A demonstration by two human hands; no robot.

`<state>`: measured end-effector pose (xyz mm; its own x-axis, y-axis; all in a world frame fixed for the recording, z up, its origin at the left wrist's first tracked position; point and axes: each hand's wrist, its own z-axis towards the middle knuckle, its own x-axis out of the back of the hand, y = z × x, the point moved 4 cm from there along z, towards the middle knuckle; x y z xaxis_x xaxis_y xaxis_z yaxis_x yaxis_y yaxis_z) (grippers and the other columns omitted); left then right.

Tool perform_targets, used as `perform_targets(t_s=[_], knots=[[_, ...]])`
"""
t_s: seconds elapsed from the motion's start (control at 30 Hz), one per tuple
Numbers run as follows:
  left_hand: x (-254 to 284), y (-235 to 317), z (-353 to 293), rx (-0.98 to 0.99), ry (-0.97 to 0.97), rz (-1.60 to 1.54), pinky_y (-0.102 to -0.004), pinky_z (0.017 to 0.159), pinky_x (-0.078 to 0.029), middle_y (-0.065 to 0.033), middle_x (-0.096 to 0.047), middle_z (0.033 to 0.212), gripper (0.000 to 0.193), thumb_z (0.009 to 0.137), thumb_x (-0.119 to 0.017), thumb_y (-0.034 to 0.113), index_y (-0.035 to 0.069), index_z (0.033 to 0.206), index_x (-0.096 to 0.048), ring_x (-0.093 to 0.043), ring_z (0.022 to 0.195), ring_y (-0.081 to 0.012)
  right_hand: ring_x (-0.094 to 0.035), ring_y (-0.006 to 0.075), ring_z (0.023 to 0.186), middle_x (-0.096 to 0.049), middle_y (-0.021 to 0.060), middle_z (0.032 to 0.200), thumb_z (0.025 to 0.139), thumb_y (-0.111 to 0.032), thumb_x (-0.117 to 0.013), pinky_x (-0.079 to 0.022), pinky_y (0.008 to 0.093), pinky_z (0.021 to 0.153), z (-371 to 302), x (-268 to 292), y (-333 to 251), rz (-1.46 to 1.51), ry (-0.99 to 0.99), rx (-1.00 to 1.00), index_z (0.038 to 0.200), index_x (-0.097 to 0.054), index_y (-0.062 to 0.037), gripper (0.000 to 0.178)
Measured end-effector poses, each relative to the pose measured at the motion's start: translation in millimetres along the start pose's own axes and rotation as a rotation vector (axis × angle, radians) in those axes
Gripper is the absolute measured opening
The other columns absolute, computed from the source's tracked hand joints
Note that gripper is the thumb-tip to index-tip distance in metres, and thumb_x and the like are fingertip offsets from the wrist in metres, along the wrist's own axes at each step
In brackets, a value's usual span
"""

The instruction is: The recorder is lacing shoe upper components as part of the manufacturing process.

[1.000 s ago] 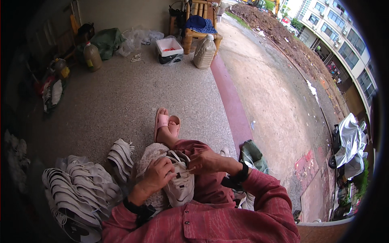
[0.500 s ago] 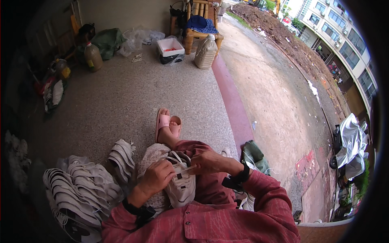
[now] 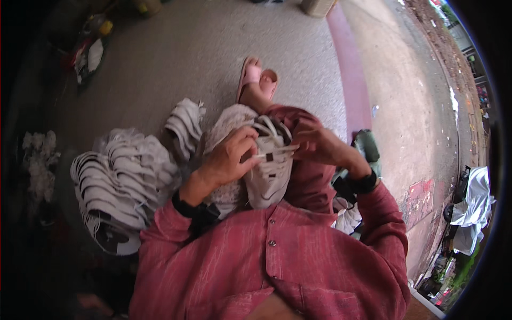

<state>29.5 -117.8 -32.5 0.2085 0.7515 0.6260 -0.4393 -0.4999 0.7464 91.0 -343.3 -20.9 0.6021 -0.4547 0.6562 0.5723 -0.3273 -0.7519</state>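
A white shoe upper with small dark patches rests on my lap. Across its front runs a pale shoelace, stretched between my two hands. My left hand pinches the lace at the left side of the upper. On the other side my right hand grips the lace with bent fingers. Light patterned cloth covers my thigh beneath the left hand. Left of my legs lies a large pile of nested white shoe uppers, with a smaller stack beyond it.
Pink slippers are on my crossed feet ahead. A dark green bag and white shoe parts lie to my right. White scraps sit far left; a pale jug stands at the top edge.
The view has tipped downward and shifted, so my lap and hands appear higher and further right. Both hands keep hold of the lace over the shoe upper.
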Motion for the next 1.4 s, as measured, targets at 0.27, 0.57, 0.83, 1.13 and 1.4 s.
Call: perform_targets(t_s=[0.27, 0.57, 0.83, 1.13, 1.4], knots=[[-6.7, -8.8, -6.3, 0.064, -0.020, -0.076, -0.0395, 0.099, -0.041, -0.0115, -0.056, 0.120, 0.022, 0.075, -0.076, 0.013, 0.005, 0.084, -0.058, -0.053, 0.114, -0.0314, -0.056, 0.0212, 0.084, -0.055, 0.0060, 0.092, 0.078, -0.014, -0.078, -0.049, 0.0310, 0.069, -6.5, -10.5, 6.7, 0.199, -0.019, -0.137, 0.091, -0.070, -0.0043, 0.018], [-6.1, -7.7, -5.1, 0.096, -0.085, -0.116, -0.0378, 0.101, -0.038, -0.0097, -0.054, 0.124, 0.019, 0.074, -0.075, 0.014, 0.005, 0.074, -0.057, -0.049, 0.116, -0.0296, -0.055, 0.0192, 0.085, -0.056, 0.0061, 0.095, 0.081, -0.014, -0.075, -0.049, 0.0309, 0.069, -4.4, -9.9, 9.1, 0.151, -0.009, -0.048, 0.090, -0.068, -0.0024, 0.016], [-8.0, -13.3, 1.1, 0.209, -0.170, -0.354, -0.0311, 0.090, -0.043, -0.0092, -0.054, 0.121, 0.021, 0.082, -0.072, 0.017, 0.002, 0.073, -0.061, -0.057, 0.104, -0.0212, -0.058, 0.0108, 0.080, -0.057, 0.0028, 0.091, 0.085, -0.004, -0.069, -0.049, 0.0229, 0.069, -12.0, -26.8, 14.4, 0.282, 0.161, -0.231, 0.100, -0.060, -0.0019, 0.017], [-11.8, -9.7, 22.4, 0.024, 0.040, -0.085, -0.0378, 0.095, -0.044, -0.0115, -0.058, 0.117, 0.024, 0.080, -0.071, 0.009, 0.005, 0.102, -0.062, -0.056, 0.111, -0.0290, -0.058, 0.0062, 0.082, -0.060, -0.0037, 0.090, 0.092, -0.006, -0.065, -0.048, 0.0213, 0.074, -27.9, -49.8, 25.5, 0.829, 0.433, -0.501, 0.096, -0.063, -0.0007, 0.007], [-16.9, -7.0, 43.7, -0.103, -0.020, 0.066, -0.0398, 0.095, -0.044, -0.0096, -0.056, 0.116, 0.020, 0.079, -0.071, 0.010, 0.004, 0.094, -0.060, -0.056, 0.110, -0.0302, -0.050, 0.0108, 0.080, -0.055, 0.0013, 0.083, 0.097, -0.021, -0.061, -0.042, 0.0285, 0.071, -19.0, -33.4, 22.9, 0.528, 0.096, -0.468, 0.094, -0.066, -0.0001, 0.022]])
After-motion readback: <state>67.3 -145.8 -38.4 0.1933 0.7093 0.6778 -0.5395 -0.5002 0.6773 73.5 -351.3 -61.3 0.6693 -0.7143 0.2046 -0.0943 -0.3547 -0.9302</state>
